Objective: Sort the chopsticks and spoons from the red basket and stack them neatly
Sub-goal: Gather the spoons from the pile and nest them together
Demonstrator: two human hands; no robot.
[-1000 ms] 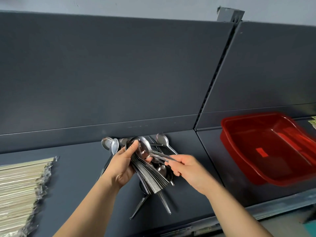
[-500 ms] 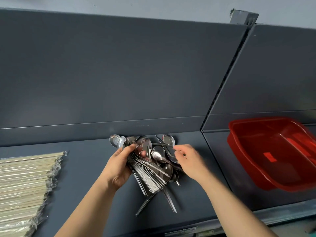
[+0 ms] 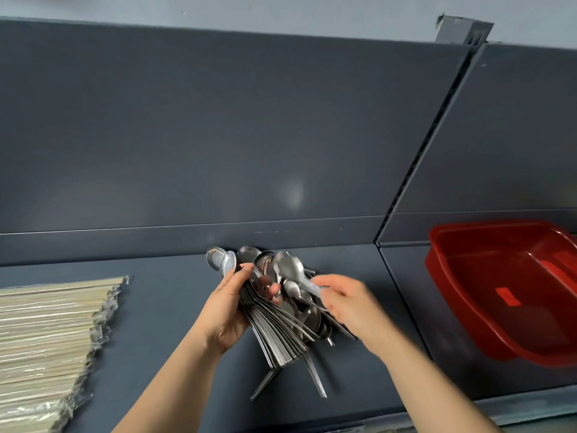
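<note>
My left hand (image 3: 229, 307) grips a thick stack of metal spoons (image 3: 274, 332), bowls up near my thumb and handles fanned down toward me. My right hand (image 3: 346, 300) pinches the handle of a single spoon (image 3: 290, 267) and holds it just above the stack's bowls. Several loose spoons (image 3: 220, 260) lie on the dark shelf behind and under the stack, up against the back panel. A wide pile of wrapped chopsticks (image 3: 46, 339) lies at the left. The red basket (image 3: 462, 307) sits at the right and looks empty.
The dark grey shelf (image 3: 162, 307) has an upright back panel (image 3: 218, 135) close behind the spoons. A seam between two shelf sections (image 3: 379, 245) runs between the spoons and the basket. The shelf's front edge (image 3: 499, 404) runs along the bottom right.
My right hand reached into the loose spoons by the back panel, took one by the handle and lifted it over the stack. The left hand kept its grip on the stack.
</note>
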